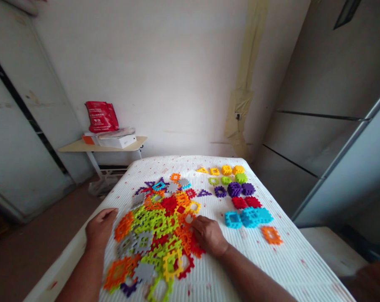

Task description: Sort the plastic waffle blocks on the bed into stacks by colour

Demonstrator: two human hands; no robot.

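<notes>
A heap of interlocking plastic building pieces with toothed edges covers the left half of the table, mostly lime green pieces (156,220) with orange, red, grey, yellow and purple ones among them. At the heap's right side my right hand (210,236) has its fingers closed on the edge of an orange building piece (192,214) with a round hole. My left hand (102,228) rests at the left side of the heap, beside an orange piece (124,226). Its fingers are curled in, and nothing shows in them.
Sorted by colour at the right are yellow pieces (226,169), green pieces (241,178), purple stacks (234,189), red pieces (253,201), blue stacks (251,217) and one orange square (271,235). A side table (73,146) bears a red bag (102,117); a grey cabinet (303,138) stands right.
</notes>
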